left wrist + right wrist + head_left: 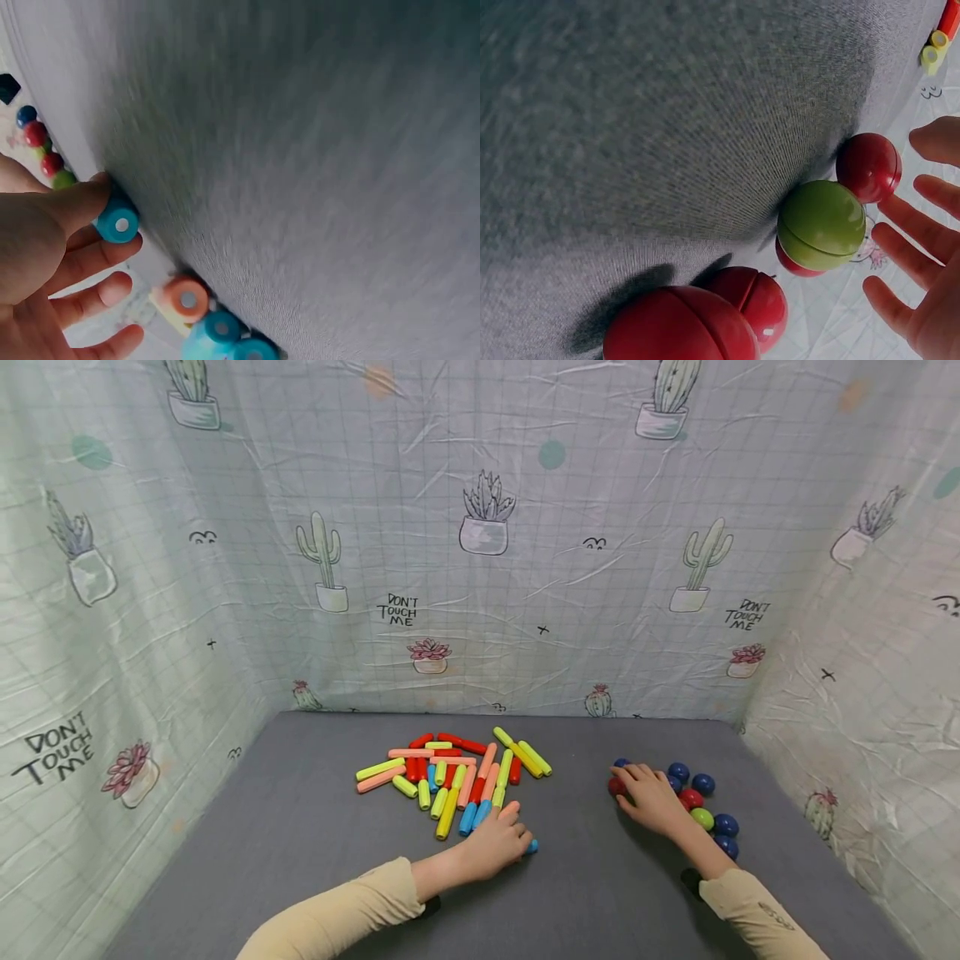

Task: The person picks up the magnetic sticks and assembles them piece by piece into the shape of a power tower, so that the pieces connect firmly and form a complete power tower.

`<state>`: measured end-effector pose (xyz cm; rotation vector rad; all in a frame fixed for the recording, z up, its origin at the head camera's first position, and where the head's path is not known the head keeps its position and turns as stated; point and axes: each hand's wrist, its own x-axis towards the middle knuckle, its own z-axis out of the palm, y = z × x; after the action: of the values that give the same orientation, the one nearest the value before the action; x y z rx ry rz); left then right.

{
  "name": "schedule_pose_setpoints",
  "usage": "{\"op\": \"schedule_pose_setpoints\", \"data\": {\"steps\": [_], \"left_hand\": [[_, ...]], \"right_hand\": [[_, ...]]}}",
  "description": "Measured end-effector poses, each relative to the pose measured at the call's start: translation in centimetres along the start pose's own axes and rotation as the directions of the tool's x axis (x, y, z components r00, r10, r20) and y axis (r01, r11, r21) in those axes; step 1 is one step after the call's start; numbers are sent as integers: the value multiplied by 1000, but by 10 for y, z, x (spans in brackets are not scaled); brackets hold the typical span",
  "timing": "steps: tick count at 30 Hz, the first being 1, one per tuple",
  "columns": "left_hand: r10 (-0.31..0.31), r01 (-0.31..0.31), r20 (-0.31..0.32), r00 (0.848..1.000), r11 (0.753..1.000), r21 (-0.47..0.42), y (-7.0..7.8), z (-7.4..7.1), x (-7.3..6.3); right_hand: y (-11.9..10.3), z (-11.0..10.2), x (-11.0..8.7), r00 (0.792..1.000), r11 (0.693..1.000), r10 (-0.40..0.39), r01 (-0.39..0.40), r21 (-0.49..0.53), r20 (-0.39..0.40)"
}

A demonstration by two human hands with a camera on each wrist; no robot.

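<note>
Between thumb and forefinger, my left hand (491,847) pinches a blue stick (118,220) with a pale hole in its end. Its other fingers are spread apart in the left wrist view. Just beyond that hand lies a pile of coloured sticks (446,810), among them a salmon one (186,298). My right hand (651,797) reaches over the group of balls, its fingers extended and parted. In the right wrist view, a fingertip is right at a red ball (868,166), with a green ball (822,225) beside it. More red balls (681,326) sit nearer the wrist.
Blue balls (725,825) lie to the right of the right hand on the grey table (577,893). A patterned cloth (540,577) rises along the back and both sides. Two yellow sticks (535,758) lie at the pile's far right.
</note>
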<state>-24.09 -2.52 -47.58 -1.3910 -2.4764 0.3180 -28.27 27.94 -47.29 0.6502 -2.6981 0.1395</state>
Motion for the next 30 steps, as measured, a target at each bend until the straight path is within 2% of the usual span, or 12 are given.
{"op": "schedule_pose_setpoints", "data": {"steps": [12, 17, 25, 30], "left_hand": [[35, -36, -22, 999, 999, -27, 9, -4, -20], [41, -41, -31, 999, 999, -6, 11, -5, -24], [22, -20, -20, 1000, 994, 107, 15, 0, -26], [16, -12, -31, 999, 992, 126, 15, 1, -27]], "right_hand": [[5, 6, 1, 998, 996, -65, 64, -65, -25], [0, 6, 3, 996, 993, -90, 87, -84, -28], [-26, 3, -4, 985, 985, -170, 169, 14, 27], [-49, 5, -6, 963, 963, -266, 262, 64, 48]]}}
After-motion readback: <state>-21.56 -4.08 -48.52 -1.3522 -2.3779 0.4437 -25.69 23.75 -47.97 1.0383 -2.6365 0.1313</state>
